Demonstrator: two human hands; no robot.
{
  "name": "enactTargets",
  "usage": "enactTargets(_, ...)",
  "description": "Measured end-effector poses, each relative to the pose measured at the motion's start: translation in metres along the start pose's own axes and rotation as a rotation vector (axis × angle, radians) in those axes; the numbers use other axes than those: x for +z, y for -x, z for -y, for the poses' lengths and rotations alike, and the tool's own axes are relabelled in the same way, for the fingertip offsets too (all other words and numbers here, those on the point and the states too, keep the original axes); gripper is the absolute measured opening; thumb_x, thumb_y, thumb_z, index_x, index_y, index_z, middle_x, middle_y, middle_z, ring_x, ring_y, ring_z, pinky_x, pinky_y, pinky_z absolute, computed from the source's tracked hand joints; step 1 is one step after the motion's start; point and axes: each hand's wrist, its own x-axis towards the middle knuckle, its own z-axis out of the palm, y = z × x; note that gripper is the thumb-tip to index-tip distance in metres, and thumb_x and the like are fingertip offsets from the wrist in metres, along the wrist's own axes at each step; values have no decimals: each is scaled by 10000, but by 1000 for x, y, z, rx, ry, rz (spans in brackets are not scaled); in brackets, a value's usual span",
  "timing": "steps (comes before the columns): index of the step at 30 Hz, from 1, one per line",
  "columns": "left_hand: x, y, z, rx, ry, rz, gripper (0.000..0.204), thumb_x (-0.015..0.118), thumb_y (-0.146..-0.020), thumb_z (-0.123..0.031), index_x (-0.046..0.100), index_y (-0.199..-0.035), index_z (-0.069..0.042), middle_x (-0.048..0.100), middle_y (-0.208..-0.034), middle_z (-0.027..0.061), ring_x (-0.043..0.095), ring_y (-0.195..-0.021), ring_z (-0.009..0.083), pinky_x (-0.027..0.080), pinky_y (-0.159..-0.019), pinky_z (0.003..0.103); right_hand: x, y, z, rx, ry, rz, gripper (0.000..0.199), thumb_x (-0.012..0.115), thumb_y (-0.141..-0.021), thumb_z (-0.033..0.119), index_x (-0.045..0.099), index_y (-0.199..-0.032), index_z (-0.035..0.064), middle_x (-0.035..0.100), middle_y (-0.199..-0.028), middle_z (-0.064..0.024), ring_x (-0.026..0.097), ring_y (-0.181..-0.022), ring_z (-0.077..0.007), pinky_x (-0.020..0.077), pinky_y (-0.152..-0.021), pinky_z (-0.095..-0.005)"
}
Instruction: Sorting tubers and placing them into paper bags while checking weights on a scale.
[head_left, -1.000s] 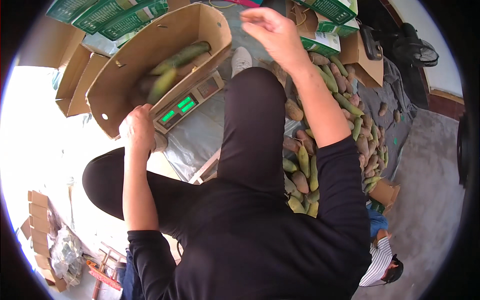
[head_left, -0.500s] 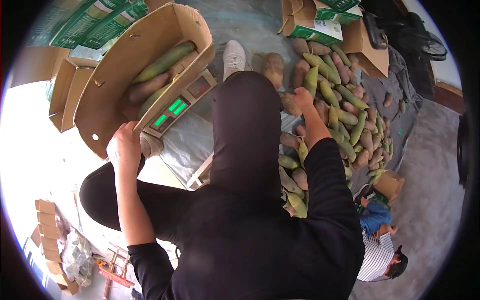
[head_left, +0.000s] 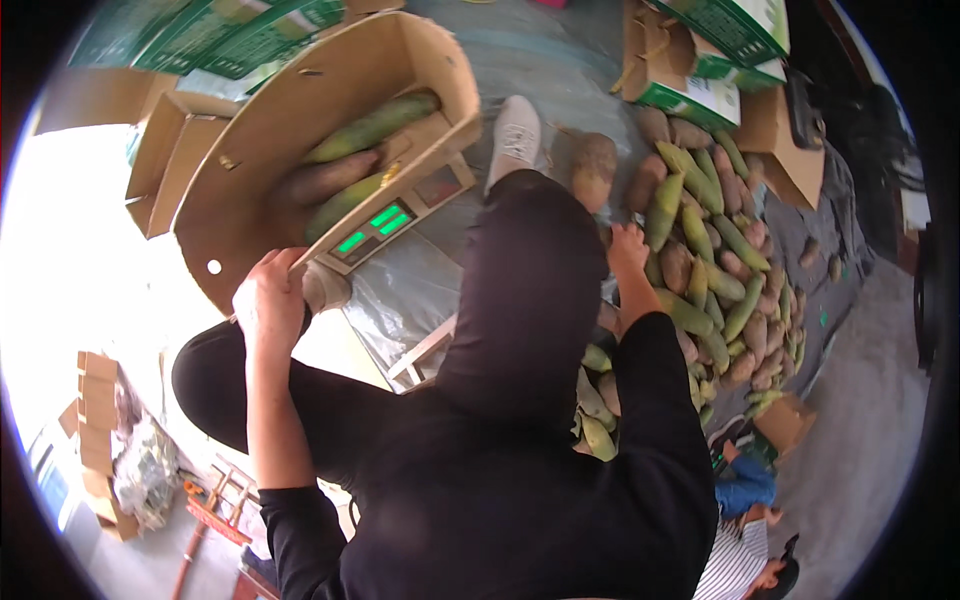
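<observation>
Brown cardboard box is sitting on a scale w/ green digits, holding long green and brownish mangoes. Left hand is gripping the box's near rim, fingers curled tight on it. Right hand is reaching into the mango pile on the floor; finger state can't be told.

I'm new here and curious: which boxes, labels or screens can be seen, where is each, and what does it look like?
Open brown cardboard box: upper left, on the scale, left hand at its edge.
Scale display: beneath the box, glowing green digits.
Green-and-white cartons: upper right, beyond the produce pile.
Flat green printed cartons: top left.
</observation>
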Motion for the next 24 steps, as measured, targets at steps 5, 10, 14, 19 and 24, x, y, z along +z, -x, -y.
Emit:
enactTargets(5,-1,2,5,-21,9,-17,206,524,-804,-84,684,-926,-126,633,-854,77,618,-840,283,494,-736,372,28,7,11,-24,-37,-16,507,675,-756,136,458,-1210,201,479,-1216,-52,456,-1185,-248,435,-890,-476)
enactTargets(10,6,1,11,55,-4,-13,194,540,-813,-91,684,-941,-114,638,-859,81,618,-842,293,493,-740,372,44,13,7,18,-1,-53,511,709,-735,171,460,-1181,203,503,-1188,-39,473,-1167,-261,437,-869,-512)
enactTargets(14,10,-1,11,77,-38,4,187,543,-810,-100,681,-936,-110,636,-843,78,620,-836,288,496,-734,373,19,24,3,-7,-156,-95,581,767,-675,206,464,-1171,190,537,-1140,-51,507,-1115,-294,442,-858,-503)
enactTargets(19,7,7,19,64,-44,-25,186,544,-773,-55,668,-894,-124,626,-831,63,626,-850,255,494,-724,386,-59,22,22,-384,-688,-507,673,764,-628,95,467,-1230,137,558,-1147,-117,527,-1064,-342,428,-885,-442)
enactTargets(24,7,4,17,72,-75,18,200,530,-809,-79,673,-944,-110,641,-885,78,623,-857,289,501,-741,387,-194,61,49,-661,-1103,-542,664,735,-637,27,460,-1241,15,551,-1139,-127,528,-1081,-242,408,-946,-347)
